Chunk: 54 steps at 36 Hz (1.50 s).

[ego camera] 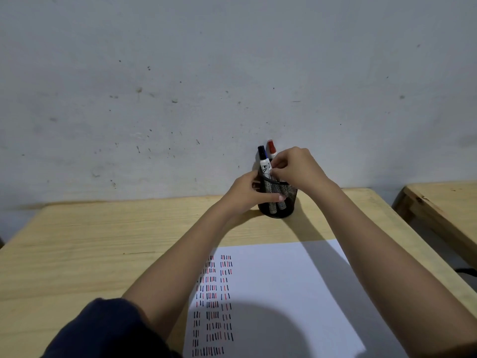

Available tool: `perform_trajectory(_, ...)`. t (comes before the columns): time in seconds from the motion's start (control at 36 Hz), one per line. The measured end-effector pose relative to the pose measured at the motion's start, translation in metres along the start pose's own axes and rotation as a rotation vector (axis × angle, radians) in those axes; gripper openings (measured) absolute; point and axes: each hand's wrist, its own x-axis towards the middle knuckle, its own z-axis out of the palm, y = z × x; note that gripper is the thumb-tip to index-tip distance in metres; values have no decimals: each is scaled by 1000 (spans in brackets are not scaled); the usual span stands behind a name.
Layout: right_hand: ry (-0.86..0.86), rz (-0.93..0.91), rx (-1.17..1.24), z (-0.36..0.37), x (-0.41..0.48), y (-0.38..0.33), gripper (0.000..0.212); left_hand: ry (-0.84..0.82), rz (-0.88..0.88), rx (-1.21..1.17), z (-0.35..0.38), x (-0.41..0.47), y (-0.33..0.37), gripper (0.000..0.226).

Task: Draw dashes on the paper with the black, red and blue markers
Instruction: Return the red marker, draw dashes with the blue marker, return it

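A black mesh pen holder (284,206) stands at the far edge of the wooden table (103,249), against the wall. My left hand (247,191) wraps around its left side. A blue-capped marker (263,158) and a red-capped marker (271,146) stick up out of it. My right hand (296,169) has its fingertips closed on the marker barrels at the holder's rim; which marker it grips is hidden by the fingers. A black marker cannot be made out. The white paper (296,293) lies near me, with columns of black, red and blue dashes (214,303) on its left part.
The grey, marked wall (232,86) rises right behind the holder. A second wooden table (446,210) stands to the right across a narrow gap. My dark sleeve (108,332) covers the lower left. The shadow of my head falls on the paper's near part.
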Motion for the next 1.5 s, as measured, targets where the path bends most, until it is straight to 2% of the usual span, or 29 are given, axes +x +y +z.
perform_trajectory(0.36, -61, 4, -15, -3, -1, -3, 19, 2, -6, 16, -1, 0, 2, 48)
perform_trajectory(0.53, -35, -15, 2, 0, -4, -2, 18, 36, 0, 34, 1, -1, 0, 48)
perform_trajectory(0.72, 188, -69, 166, -10, -12, -6, 19, 81, -2, 71, 5, -7, 7, 44)
perform_trajectory(0.89, 381, -213, 232, -35, -27, -25, 16, 104, -45, 88, 4, -16, 14, 35)
perform_trajectory(1.03, 440, -358, 282, -53, -54, -49, 16, 156, -75, 156, -6, -33, 26, 37)
perform_trajectory(1.19, 285, -390, 266, -43, -98, -54, 11, 240, 13, 98, -29, -80, 39, 37)
perform_trajectory(1.36, 9, -350, 215, 2, -140, -34, 8, 216, 63, -52, -38, -140, 46, 40)
perform_trajectory(1.5, -168, -369, 137, 24, -164, -31, 9, 155, 56, -45, -35, -171, 31, 23)
